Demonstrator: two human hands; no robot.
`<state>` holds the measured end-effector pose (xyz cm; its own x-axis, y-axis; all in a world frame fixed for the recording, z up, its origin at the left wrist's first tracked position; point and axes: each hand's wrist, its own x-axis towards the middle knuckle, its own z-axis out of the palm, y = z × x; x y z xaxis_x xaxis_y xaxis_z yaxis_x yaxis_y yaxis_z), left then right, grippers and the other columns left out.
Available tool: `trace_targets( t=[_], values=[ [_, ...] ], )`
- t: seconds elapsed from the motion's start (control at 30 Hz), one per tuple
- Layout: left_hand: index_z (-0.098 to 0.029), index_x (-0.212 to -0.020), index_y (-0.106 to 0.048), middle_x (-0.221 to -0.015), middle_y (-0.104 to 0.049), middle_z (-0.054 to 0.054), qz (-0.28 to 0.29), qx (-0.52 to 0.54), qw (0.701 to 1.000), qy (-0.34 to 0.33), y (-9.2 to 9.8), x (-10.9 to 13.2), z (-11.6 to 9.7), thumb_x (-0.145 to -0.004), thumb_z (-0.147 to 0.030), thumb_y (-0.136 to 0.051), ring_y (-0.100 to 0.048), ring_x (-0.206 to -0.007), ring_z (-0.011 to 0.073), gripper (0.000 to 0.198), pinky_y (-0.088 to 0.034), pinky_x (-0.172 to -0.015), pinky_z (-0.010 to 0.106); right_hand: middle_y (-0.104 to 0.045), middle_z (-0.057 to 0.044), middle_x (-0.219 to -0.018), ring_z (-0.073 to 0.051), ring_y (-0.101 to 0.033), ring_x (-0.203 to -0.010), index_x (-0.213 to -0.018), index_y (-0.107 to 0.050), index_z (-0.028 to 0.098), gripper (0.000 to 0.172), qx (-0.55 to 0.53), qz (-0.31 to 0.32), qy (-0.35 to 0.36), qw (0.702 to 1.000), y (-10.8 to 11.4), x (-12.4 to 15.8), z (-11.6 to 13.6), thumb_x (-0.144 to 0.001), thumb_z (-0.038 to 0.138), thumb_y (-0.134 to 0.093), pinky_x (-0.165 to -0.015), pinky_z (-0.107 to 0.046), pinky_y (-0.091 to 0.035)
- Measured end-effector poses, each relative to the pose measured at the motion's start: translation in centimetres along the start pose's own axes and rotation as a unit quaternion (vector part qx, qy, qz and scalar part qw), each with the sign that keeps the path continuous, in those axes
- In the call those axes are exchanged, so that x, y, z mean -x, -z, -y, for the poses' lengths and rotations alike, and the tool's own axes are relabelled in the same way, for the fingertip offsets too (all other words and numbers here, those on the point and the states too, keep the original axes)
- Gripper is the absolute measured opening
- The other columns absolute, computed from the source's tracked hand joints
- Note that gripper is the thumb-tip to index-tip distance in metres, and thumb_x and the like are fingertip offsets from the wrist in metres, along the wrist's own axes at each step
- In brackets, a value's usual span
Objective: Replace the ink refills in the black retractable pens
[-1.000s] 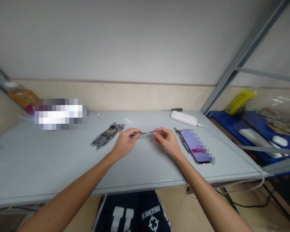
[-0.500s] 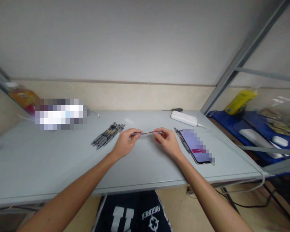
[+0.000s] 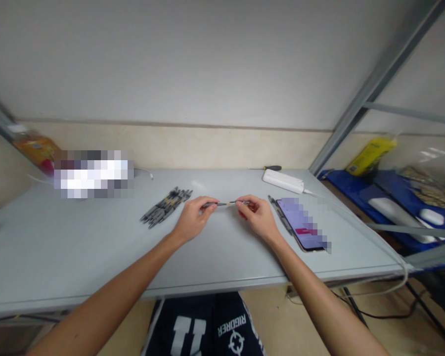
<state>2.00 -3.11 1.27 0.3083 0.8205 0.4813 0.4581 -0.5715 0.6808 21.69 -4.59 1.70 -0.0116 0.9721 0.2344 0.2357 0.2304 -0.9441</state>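
Observation:
Between my two hands a slim grey pen with a yellowish middle lies level, a little above the desk. My left hand pinches its left end, fingers closed. The right end sits in the closed fingertips of my right hand. Whether the pen's two halves are joined or apart is too small to tell. Left of my left hand lies a pile of similar grey pens. Another grey pen rests to the right of my right hand, along the edge of a phone.
A white power strip with a cable and a screwdriver lie by the back wall. At the back left stands a bottle of orange liquid beside a blurred-out object. A metal frame post rises on the right.
Hardly anything differs. Both hands keep their hold on the pen in nearly the same place, and the view has shifted very slightly.

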Motion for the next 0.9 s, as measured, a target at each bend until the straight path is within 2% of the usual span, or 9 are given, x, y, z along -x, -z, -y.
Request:
trace_targets(
  t=[0.23,0.63,0.77,0.9],
  values=[
    [-0.018,-0.089,-0.068,-0.087,-0.071,0.005,-0.012,-0.010,1.000,-0.005,0.0,0.1,0.3,-0.082,-0.024,-0.051,-0.063,-0.080,0.0169,0.019,-0.048,-0.074,0.029,-0.058,-0.001,-0.052,-0.010,-0.047,-0.045,-0.071,-0.063,0.014,0.030,-0.013,0.014,-0.002,1.000,0.0,0.2,0.2,-0.071,0.045,-0.063,-0.044,-0.022,-0.036],
    [-0.017,-0.087,-0.067,-0.079,-0.068,0.005,-0.044,-0.042,0.996,-0.068,0.1,0.3,-0.6,-0.086,-0.023,-0.049,-0.059,-0.076,0.0156,0.019,-0.045,-0.073,0.029,-0.054,0.002,-0.045,-0.007,-0.041,-0.038,-0.063,-0.060,0.015,0.028,-0.155,0.057,-0.072,0.984,0.2,0.0,0.4,-0.067,0.041,-0.068,-0.039,-0.021,-0.030],
    [-0.018,-0.092,-0.066,-0.086,-0.068,0.005,-0.037,-0.036,0.996,-0.066,-0.1,0.3,-0.7,-0.087,-0.026,-0.048,-0.059,-0.082,0.0162,0.021,-0.045,-0.077,0.030,-0.057,0.002,-0.052,-0.008,-0.046,-0.045,-0.066,-0.062,0.016,0.024,-0.200,0.007,-0.064,0.978,-0.3,-0.2,0.5,-0.066,0.038,-0.071,-0.045,-0.021,-0.036],
    [-0.018,-0.100,-0.064,-0.088,-0.067,0.006,0.007,-0.017,0.997,-0.078,-0.3,0.4,-0.5,-0.086,-0.031,-0.050,-0.059,-0.082,0.0158,0.023,-0.046,-0.077,0.029,-0.064,-0.002,-0.076,-0.013,-0.058,-0.070,-0.074,-0.062,0.019,0.023,-0.318,-0.070,-0.050,0.944,-1.3,-1.0,1.1,-0.066,0.038,-0.071,-0.061,-0.023,-0.045]
  ],
)
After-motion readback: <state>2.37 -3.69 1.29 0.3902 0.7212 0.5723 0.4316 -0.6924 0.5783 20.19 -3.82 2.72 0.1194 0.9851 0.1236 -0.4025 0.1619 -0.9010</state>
